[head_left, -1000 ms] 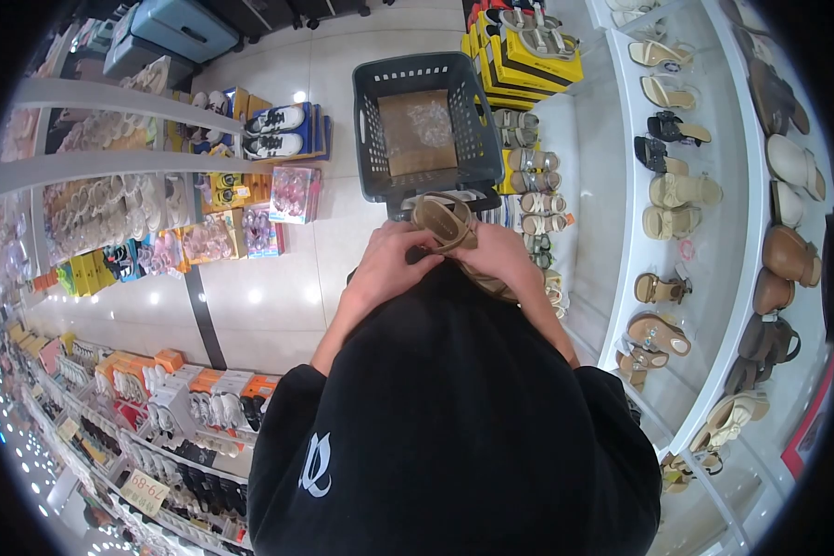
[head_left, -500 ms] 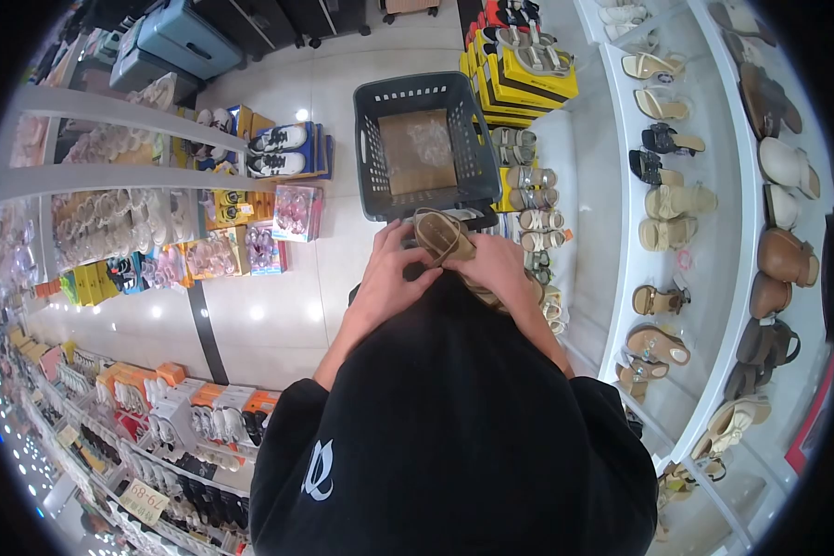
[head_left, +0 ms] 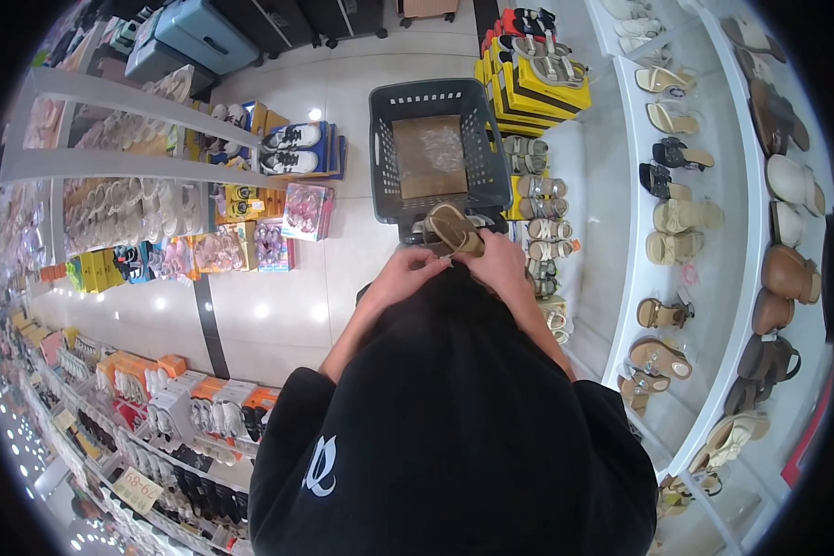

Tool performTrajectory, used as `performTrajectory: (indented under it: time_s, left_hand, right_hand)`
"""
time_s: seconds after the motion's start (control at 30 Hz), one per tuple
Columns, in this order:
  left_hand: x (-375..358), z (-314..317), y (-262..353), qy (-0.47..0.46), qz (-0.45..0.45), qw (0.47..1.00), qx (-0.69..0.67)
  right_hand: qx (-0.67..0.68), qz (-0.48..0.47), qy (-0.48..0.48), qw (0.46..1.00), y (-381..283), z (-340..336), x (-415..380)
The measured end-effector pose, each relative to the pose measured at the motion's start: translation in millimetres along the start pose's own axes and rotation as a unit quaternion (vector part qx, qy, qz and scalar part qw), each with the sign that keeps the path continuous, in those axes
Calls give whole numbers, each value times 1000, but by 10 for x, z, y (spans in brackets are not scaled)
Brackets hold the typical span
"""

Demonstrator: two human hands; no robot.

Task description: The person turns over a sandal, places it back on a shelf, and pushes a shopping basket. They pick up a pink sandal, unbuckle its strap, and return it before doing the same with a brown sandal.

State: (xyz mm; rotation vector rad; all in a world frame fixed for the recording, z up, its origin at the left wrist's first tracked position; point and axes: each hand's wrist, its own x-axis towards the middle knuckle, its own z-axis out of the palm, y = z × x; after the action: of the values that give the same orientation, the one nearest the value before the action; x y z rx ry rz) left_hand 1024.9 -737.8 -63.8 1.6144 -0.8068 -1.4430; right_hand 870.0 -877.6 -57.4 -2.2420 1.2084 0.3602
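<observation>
A tan sandal (head_left: 453,226) with thin straps is held in front of my chest, just below the near edge of the grey basket (head_left: 511,157). My right hand (head_left: 499,264) grips its lower right side. Beside it, my left hand (head_left: 415,274) is closed, fingertips pinching at the lower end of the sandal near my right fingers. What those left fingertips hold is too small to tell. Inside the basket, a brown cardboard sheet (head_left: 417,157) covers the bottom.
White shelves (head_left: 628,195) with sandals stand on the right. Yellow shoe boxes (head_left: 547,97) are stacked beyond the basket's right side. On the left are a white rack (head_left: 139,165) and blue boxes with sneakers (head_left: 292,148). More shoes line the lower left.
My left hand has moved down from the sandal's upper side to its lower end. The sandal is turned a little and sits slightly farther right. The camera view has shifted slightly.
</observation>
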Motion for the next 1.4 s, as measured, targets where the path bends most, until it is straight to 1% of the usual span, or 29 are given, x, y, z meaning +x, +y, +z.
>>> performTrajectory:
  time_s: [0.1, 0.17, 0.2, 0.3, 0.4, 0.43, 0.5, 0.53, 0.63, 0.73, 0.8, 0.9, 1.1, 1.13, 1.2, 1.4]
  left_hand:
    - [45, -18, -143, -18, -53, 998, -35]
    - [60, -7, -180, -1, -51, 997, -55]
    - [73, -8, -188, 7, -49, 997, -64]
    - [130, -11, -271, 53, 54, 996, -37]
    - [135, -33, -281, 65, 47, 997, -12]
    - [132, -34, -276, 67, 59, 996, 4]
    - [129, -39, -270, 70, 84, 993, 36]
    - [143, -42, -312, 61, 76, 994, 48]
    - [186, -62, -412, 38, 61, 995, 71]
    - [225, -81, -490, 28, 65, 995, 69]
    - [255, -80, -562, 27, 74, 994, 73]
    - [249, -23, -602, 36, 63, 994, 87]
    - [382, -47, -728, 22, 88, 994, 58]
    - [382, -43, -726, 22, 79, 996, 47]
    - [372, -39, -727, 23, 61, 998, 25]
    - [382, -38, -722, 34, 74, 996, 26]
  right_hand:
    - [12, -2, 1, 1000, 42, 83, 18]
    - [17, 2, -7, 1000, 40, 98, 11]
    - [17, 5, -12, 1000, 47, 97, 25]
    - [25, 18, -12, 999, 41, 97, 53]
    - [27, 21, -2, 999, 62, 94, 62]
    - [27, 20, 1, 999, 69, 105, 66]
    - [31, 4, -27, 999, 172, 175, 125]
    - [32, -4, -40, 999, 223, 216, 160]
    - [52, -7, -43, 998, 295, 308, 220]
    - [63, 46, -9, 997, 257, 368, 248]
    - [70, 48, 9, 996, 279, 373, 263]
    - [85, 42, 22, 995, 326, 356, 297]
    - [103, 55, 35, 993, 359, 382, 333]
    - [106, 57, 39, 992, 371, 406, 339]
    - [112, 68, 17, 991, 384, 409, 349]
    - [114, 83, -11, 990, 344, 338, 350]
